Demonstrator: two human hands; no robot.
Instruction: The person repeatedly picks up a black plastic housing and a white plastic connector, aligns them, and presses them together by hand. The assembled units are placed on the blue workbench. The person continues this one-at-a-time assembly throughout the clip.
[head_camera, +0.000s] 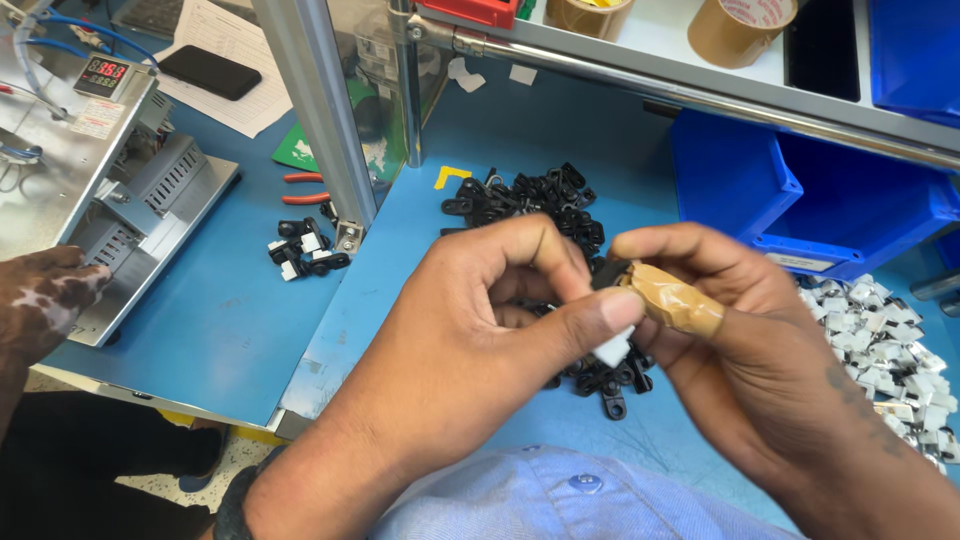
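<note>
Hands (600, 310) pinched on clip (612, 350)

Small clip (612, 312) between both hands' fingers (600, 310)

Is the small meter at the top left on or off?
On. The meter on the metal unit shows lit red digits on its dark display.

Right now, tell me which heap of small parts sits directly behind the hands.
The heap of black clips, mid-table behind the left hand and right hand. The white-piece heap lies rightward; the small mixed cluster leftward.
</note>
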